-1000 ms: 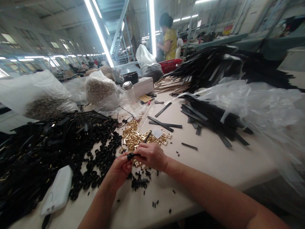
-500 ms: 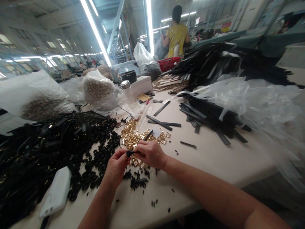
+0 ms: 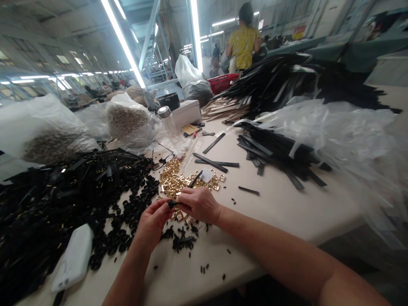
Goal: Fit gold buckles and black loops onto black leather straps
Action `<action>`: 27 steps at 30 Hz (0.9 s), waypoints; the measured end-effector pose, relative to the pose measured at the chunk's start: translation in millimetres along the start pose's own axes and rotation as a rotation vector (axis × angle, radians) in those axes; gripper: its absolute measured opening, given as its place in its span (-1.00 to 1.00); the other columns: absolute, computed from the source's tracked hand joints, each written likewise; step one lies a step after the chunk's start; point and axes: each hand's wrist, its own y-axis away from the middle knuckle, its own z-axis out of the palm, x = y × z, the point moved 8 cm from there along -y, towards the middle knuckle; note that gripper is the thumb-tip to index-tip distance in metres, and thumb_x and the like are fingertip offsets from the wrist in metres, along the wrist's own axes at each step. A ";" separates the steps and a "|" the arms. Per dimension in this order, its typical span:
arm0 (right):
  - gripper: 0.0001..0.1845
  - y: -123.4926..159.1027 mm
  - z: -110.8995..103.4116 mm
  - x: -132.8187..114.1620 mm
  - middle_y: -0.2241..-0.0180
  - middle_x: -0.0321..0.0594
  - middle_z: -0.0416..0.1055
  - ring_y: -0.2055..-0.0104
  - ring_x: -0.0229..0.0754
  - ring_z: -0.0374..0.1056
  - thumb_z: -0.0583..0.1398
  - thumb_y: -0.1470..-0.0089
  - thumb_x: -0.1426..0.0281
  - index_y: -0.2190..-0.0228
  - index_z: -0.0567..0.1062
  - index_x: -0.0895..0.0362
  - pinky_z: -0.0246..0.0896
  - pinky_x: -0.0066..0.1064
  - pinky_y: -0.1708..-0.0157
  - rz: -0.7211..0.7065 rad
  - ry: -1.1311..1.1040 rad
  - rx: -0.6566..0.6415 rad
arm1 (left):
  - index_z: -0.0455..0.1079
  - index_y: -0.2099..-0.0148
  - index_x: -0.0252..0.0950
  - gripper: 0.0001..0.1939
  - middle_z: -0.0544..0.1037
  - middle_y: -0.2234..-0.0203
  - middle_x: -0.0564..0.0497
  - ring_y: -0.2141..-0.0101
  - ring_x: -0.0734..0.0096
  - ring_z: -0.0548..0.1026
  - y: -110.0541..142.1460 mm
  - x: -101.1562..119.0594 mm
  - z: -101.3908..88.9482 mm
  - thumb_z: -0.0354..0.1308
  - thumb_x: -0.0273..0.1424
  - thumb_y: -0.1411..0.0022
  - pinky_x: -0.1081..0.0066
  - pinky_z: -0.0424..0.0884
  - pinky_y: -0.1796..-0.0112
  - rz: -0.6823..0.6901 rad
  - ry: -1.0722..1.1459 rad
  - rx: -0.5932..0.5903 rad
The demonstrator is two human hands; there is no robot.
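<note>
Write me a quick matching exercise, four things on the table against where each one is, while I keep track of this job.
1. Gold buckles
2. White device
3. Red basket
4. Small black piece

A. Farther off than the white box
B. Held between left hand and right hand
C. Near left, beside the black pile
D. Heaped mostly just beyond the hands

Pairs: 1-D, 2-C, 3-A, 4-B

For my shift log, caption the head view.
Left hand and right hand hold a small black strip near scattered gold square metal buckles.
</note>
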 end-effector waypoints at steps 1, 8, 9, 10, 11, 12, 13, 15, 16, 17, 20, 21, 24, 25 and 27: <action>-0.70 0.1 0.7 -0.7 0.48 -0.34 0.36 0.51 -0.35 0.22 0.09 -0.25 0.25 0.44 0.46 0.12 -0.10 -0.46 0.55 -0.005 0.006 -0.003 | 0.56 0.33 -0.39 -0.63 0.62 0.47 -0.01 0.53 0.52 0.55 -0.6 -0.5 -0.7 0.52 -0.41 0.26 0.63 0.51 0.48 -0.003 -0.004 0.008; -0.73 1.9 6.9 -4.8 0.46 -0.36 0.37 0.52 -0.36 0.23 0.10 -0.25 0.25 0.42 0.46 0.10 -0.12 -0.45 0.55 -0.015 0.044 -0.041 | 0.50 0.35 -0.37 -0.77 0.56 0.52 0.06 0.63 0.64 0.47 -5.5 -15.1 -4.0 0.45 -0.51 0.12 0.72 0.43 0.60 -0.126 -0.004 0.053; -0.74 2.0 7.4 -4.3 0.46 -0.36 0.37 0.51 -0.36 0.23 0.11 -0.24 0.25 0.42 0.45 0.10 -0.11 -0.46 0.55 -0.008 0.038 -0.044 | 0.50 0.36 -0.37 -0.75 0.55 0.53 0.07 0.63 0.66 0.45 -5.8 -14.9 -4.0 0.46 -0.50 0.14 0.73 0.41 0.61 -0.117 -0.002 0.055; -0.76 2.1 7.7 -3.6 0.45 -0.36 0.38 0.51 -0.36 0.24 0.12 -0.24 0.26 0.42 0.45 0.10 -0.11 -0.46 0.55 0.000 0.030 -0.043 | 0.49 0.37 -0.36 -0.73 0.54 0.54 0.09 0.64 0.67 0.44 -5.9 -13.7 -3.9 0.47 -0.48 0.17 0.73 0.40 0.61 -0.098 -0.002 0.056; -0.76 2.0 7.9 -2.7 0.45 -0.36 0.37 0.50 -0.36 0.24 0.12 -0.23 0.27 0.42 0.44 0.10 -0.11 -0.46 0.55 0.008 0.022 -0.041 | 0.49 0.38 -0.36 -0.71 0.54 0.54 0.10 0.63 0.68 0.43 -5.7 -11.4 -3.5 0.49 -0.45 0.20 0.73 0.39 0.60 -0.070 -0.004 0.058; -0.77 1.9 8.0 -1.7 0.45 -0.35 0.37 0.50 -0.35 0.25 0.13 -0.23 0.27 0.42 0.44 0.11 -0.11 -0.46 0.55 0.017 0.016 -0.039 | 0.49 0.39 -0.36 -0.69 0.54 0.54 0.10 0.62 0.67 0.44 -5.3 -8.6 -2.8 0.50 -0.41 0.23 0.71 0.40 0.58 -0.036 -0.011 0.057; -0.76 1.8 8.2 -0.7 0.45 -0.35 0.37 0.49 -0.35 0.25 0.13 -0.23 0.27 0.42 0.43 0.11 -0.11 -0.46 0.55 0.025 0.013 -0.038 | 0.50 0.39 -0.35 -0.67 0.55 0.53 0.09 0.60 0.65 0.45 -4.7 -5.5 -1.7 0.51 -0.38 0.25 0.69 0.41 0.56 -0.002 -0.022 0.054; -0.76 1.9 9.0 0.7 0.46 -0.35 0.36 0.49 -0.34 0.25 0.13 -0.24 0.26 0.42 0.43 0.12 -0.11 -0.46 0.56 0.031 0.012 -0.037 | 0.52 0.39 -0.36 -0.64 0.57 0.51 0.06 0.56 0.60 0.47 -3.4 -1.4 0.5 0.51 -0.35 0.28 0.63 0.44 0.51 0.039 -0.048 0.048; -0.76 2.0 9.5 1.0 0.46 -0.34 0.36 0.49 -0.34 0.25 0.13 -0.23 0.26 0.42 0.43 0.12 -0.10 -0.46 0.55 0.031 0.011 -0.037 | 0.53 0.40 -0.36 -0.64 0.58 0.51 0.05 0.55 0.58 0.47 -2.9 -0.9 1.3 0.52 -0.35 0.30 0.61 0.44 0.50 0.043 -0.059 0.045; -0.76 2.2 10.4 1.2 0.46 -0.34 0.36 0.48 -0.33 0.26 0.13 -0.23 0.26 0.42 0.43 0.12 -0.09 -0.46 0.55 0.028 0.009 -0.041 | 0.53 0.41 -0.36 -0.64 0.58 0.51 0.05 0.54 0.57 0.47 -2.7 -1.1 1.8 0.51 -0.35 0.30 0.60 0.44 0.49 0.042 -0.071 0.041; -0.80 2.7 12.9 2.0 0.45 -0.32 0.37 0.46 -0.32 0.28 0.15 -0.23 0.29 0.40 0.42 0.13 -0.04 -0.48 0.53 0.030 -0.005 -0.051 | 0.55 0.40 -0.36 -0.68 0.58 0.53 0.04 0.55 0.55 0.45 -3.4 -1.6 0.1 0.49 -0.34 0.25 0.57 0.41 0.50 0.067 -0.126 0.026; -0.81 2.8 13.4 2.8 0.44 -0.31 0.37 0.46 -0.32 0.28 0.15 -0.22 0.29 0.39 0.42 0.13 -0.02 -0.48 0.52 0.041 -0.014 -0.053 | 0.55 0.38 -0.36 -0.69 0.58 0.53 0.04 0.55 0.55 0.45 -3.8 -0.7 -1.3 0.48 -0.33 0.21 0.56 0.41 0.49 0.094 -0.156 0.023; -0.85 2.9 12.9 6.4 0.43 -0.30 0.41 0.44 -0.31 0.32 0.20 -0.18 0.31 0.35 0.42 0.13 0.05 -0.50 0.48 0.104 -0.067 -0.042 | 0.57 0.30 -0.35 -0.70 0.59 0.50 0.02 0.53 0.53 0.46 -4.2 2.7 -5.0 0.45 -0.33 0.11 0.54 0.41 0.45 0.180 -0.243 0.015; -0.86 3.0 12.6 8.1 0.42 -0.31 0.42 0.44 -0.31 0.33 0.23 -0.15 0.32 0.33 0.42 0.13 0.07 -0.51 0.47 0.132 -0.090 -0.039 | 0.57 0.29 -0.35 -0.70 0.59 0.50 0.02 0.52 0.52 0.46 -4.2 3.3 -5.5 0.44 -0.32 0.10 0.54 0.41 0.44 0.196 -0.261 0.012; -0.85 3.7 13.1 11.2 0.43 -0.32 0.44 0.43 -0.30 0.35 0.26 -0.11 0.34 0.32 0.41 0.13 0.09 -0.52 0.46 0.182 -0.133 -0.038 | 0.57 0.28 -0.36 -0.70 0.59 0.49 0.01 0.52 0.51 0.46 -4.0 3.8 -5.3 0.43 -0.31 0.08 0.53 0.41 0.44 0.208 -0.277 0.006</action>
